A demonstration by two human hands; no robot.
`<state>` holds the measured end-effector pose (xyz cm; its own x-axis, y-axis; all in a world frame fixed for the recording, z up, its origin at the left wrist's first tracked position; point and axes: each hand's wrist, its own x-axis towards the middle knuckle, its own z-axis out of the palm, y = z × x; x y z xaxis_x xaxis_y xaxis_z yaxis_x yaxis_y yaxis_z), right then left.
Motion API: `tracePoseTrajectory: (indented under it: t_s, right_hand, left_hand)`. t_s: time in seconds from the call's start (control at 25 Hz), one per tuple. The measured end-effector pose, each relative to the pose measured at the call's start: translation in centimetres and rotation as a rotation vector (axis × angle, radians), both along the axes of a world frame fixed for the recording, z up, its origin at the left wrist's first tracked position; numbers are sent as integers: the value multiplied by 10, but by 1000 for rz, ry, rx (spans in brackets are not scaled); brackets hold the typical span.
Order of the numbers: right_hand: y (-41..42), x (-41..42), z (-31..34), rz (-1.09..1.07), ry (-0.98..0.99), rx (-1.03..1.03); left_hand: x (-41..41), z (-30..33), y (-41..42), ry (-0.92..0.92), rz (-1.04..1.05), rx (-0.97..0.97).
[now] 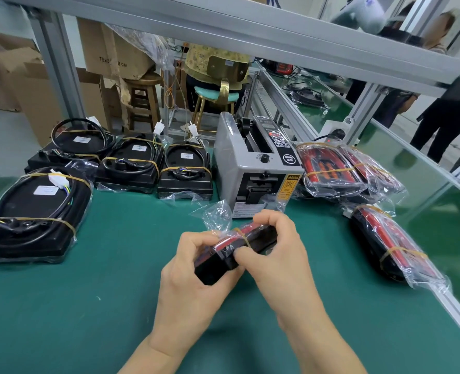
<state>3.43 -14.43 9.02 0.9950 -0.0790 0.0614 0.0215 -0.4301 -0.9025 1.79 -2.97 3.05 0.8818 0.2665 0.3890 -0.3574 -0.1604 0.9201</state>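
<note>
The left hand and right hand are curled round a bagged lamp, held just above the green table before the tape machine. The plastic beside its rubber band is pinched. Bag-folding is judged underway; next, one hand must be freed for tape.

Both bare forearms reach forward from below and converge. The left grip curls fingers and thumb round the bagged part. Just to its right, the right grip pinches the part from above with thumb and bent fingers.
</note>
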Motion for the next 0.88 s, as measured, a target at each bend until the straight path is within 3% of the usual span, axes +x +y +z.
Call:
tracePoseTrajectory:
  t_s: [0.32, 0.56, 0.88]
  right_hand:
    - [5, 3, -12, -12, -71, 27]
    - [7, 0, -12, 99, -77, -252]
    - [-10, 11, -8, 128, -104, -233]
  left_hand:
    - [0, 0, 1, -23, -4, -4]
    - [5, -3, 4, -17, -4, -23]
    - [9, -3, 9, -13, 3, -21]
